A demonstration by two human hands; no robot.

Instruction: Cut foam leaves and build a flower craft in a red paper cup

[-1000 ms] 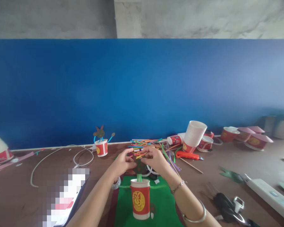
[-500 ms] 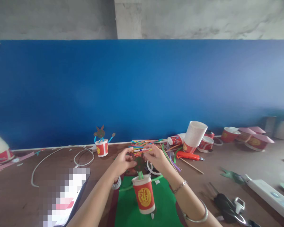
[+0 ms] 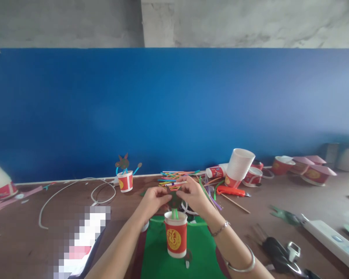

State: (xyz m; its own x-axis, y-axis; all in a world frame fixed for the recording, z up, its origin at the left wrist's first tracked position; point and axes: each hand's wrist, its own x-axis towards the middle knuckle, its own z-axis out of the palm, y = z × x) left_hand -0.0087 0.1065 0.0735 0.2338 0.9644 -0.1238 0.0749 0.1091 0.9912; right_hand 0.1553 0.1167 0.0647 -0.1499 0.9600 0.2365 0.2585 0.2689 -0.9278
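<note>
A red and white paper cup (image 3: 180,231) with a gold emblem stands upright before me. Green straws (image 3: 175,214) rise from its mouth, and thin green strips stick out at both sides. On top of the straws sits a dark paper animal head (image 3: 175,200) with small pointed ears. My left hand (image 3: 154,200) pinches the head's left side near one ear. At the other ear, my right hand (image 3: 193,194) pinches with thumb and fingers; its fingertips partly cover the ear. A small brown paper disc (image 3: 188,255) lies beside the cup's base.
Under the cup is a green sheet (image 3: 154,255). Colourful straws (image 3: 174,176) lie behind the hands. A similar finished-looking cup figure (image 3: 125,182) stands back left. To the right are stacked cups (image 3: 240,166), an orange cutter (image 3: 231,191), scissors (image 3: 279,250) and a power strip (image 3: 334,240). A phone (image 3: 84,244) lies left.
The cup has gone from tilted to upright. My left hand has moved right and closed in on the paper head; my right hand stays near its other ear.
</note>
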